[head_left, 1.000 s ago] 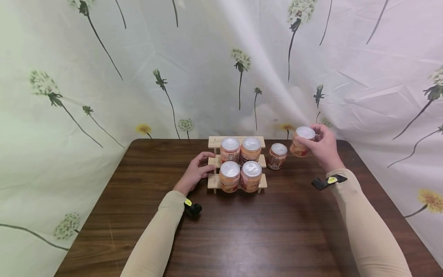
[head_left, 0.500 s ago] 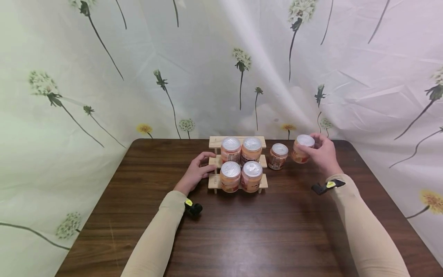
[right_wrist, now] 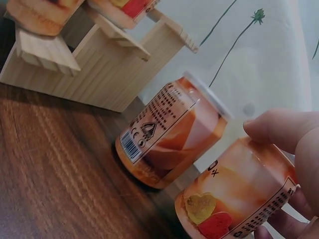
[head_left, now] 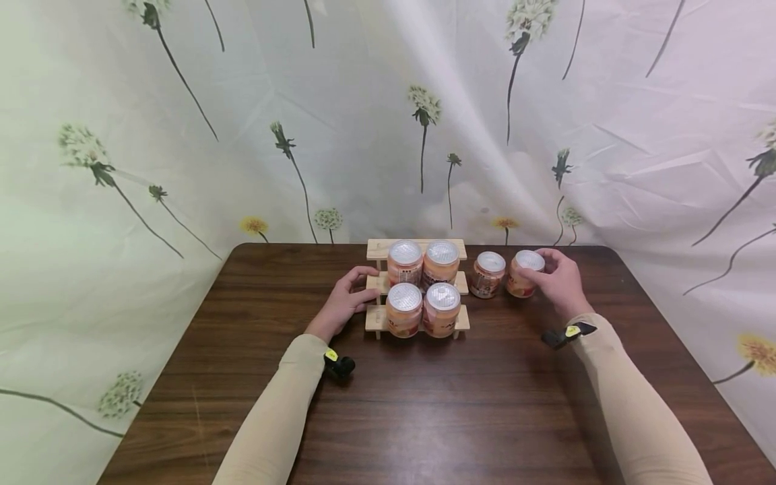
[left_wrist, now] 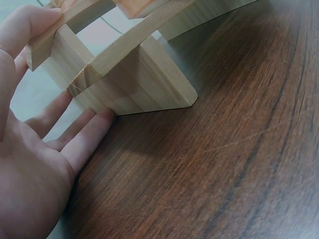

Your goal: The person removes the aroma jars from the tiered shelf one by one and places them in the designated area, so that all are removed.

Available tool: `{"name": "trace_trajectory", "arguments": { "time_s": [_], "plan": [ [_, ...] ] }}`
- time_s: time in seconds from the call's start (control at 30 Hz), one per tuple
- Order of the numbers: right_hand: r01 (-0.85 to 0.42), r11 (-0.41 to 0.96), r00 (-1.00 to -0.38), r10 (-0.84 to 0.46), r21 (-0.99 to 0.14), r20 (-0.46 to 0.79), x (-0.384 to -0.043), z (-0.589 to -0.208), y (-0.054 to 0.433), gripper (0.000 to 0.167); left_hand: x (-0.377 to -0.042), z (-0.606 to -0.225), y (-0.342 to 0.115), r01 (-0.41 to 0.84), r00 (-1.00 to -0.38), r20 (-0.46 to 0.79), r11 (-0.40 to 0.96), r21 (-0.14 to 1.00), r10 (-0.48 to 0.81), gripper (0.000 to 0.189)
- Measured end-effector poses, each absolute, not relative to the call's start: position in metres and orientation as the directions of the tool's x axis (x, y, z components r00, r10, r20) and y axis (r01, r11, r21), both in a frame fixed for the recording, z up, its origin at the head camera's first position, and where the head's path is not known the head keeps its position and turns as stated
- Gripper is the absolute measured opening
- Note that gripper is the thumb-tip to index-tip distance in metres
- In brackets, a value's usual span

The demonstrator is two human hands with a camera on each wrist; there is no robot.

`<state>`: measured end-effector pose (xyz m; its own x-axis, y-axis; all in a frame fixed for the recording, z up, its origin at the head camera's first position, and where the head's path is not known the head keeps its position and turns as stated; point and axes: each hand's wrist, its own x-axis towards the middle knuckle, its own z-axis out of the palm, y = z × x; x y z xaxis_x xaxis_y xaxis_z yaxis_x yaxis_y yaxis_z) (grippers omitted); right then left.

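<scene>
A pale wooden three-step stand [head_left: 377, 318] bears several orange-labelled cans with clear lids, among them a front can [head_left: 404, 320], on its lower two steps. My left hand [head_left: 343, 303] grips the stand's left side; in the left wrist view its thumb [left_wrist: 37, 19] lies over the end of a slat [left_wrist: 75, 20], with other fingers against the side below. My right hand [head_left: 560, 279] holds a similar can [head_left: 523, 285] upright at table level, thumb and fingers around its upper part. Just left of that one stands another can [head_left: 487, 283], with a narrow gap between them in the head view.
The stand's top step [head_left: 388, 248] is bare. All of it rests on a dark wood-grain table [head_left: 461, 404], near the back edge. Behind hangs a pale curtain [head_left: 358, 135] printed with dandelions. A black wrist camera [head_left: 560, 337] sits at my right cuff.
My right hand has brought its can down and slightly left, from above the table to beside the other loose can. The left hand and the stand have stayed put.
</scene>
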<state>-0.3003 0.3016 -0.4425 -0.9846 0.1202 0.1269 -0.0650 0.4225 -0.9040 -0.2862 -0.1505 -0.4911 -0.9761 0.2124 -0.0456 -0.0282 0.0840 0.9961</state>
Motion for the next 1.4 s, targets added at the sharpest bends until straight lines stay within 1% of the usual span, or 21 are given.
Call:
{"name": "trace_trajectory", "arguments": {
  "time_s": [0.23,0.67,0.97,1.1,1.2,1.3,1.4],
  "plan": [
    [-0.066,0.417,-0.986,0.112,-0.906,0.124,-0.302,-0.449,0.302,0.059,-0.286,-0.491,-0.150,-0.023,-0.977,-0.042,0.093,0.995,0.209,0.041],
    [-0.077,0.412,-0.988,0.089,-0.908,0.124,-0.306,-0.456,0.307,0.065,-0.286,-0.492,-0.150,-0.022,-0.978,-0.040,0.086,0.996,0.203,0.038],
    [-0.050,0.398,-0.996,0.048,-0.916,0.075,-0.303,-0.448,0.307,0.073,-0.288,-0.493,-0.150,-0.014,-0.976,-0.031,0.079,0.997,0.218,0.041],
    [-0.077,0.375,-0.990,0.077,-0.924,0.114,-0.301,-0.440,0.306,0.073,-0.288,-0.493,-0.150,-0.014,-0.975,-0.031,0.079,0.997,0.220,0.041],
    [-0.112,0.357,-0.979,0.118,-0.927,0.164,-0.302,-0.434,0.304,0.069,-0.288,-0.493,-0.150,-0.016,-0.975,-0.033,0.079,0.997,0.218,0.041],
    [-0.168,0.336,-0.964,0.142,-0.927,0.226,-0.302,-0.426,0.298,0.063,-0.288,-0.493,-0.150,-0.017,-0.975,-0.033,0.076,0.997,0.218,0.042],
    [-0.226,0.329,-0.950,0.134,-0.917,0.282,-0.300,-0.416,0.291,0.059,-0.288,-0.493,-0.150,-0.014,-0.975,-0.028,0.064,0.998,0.222,0.042]
  ]
}}
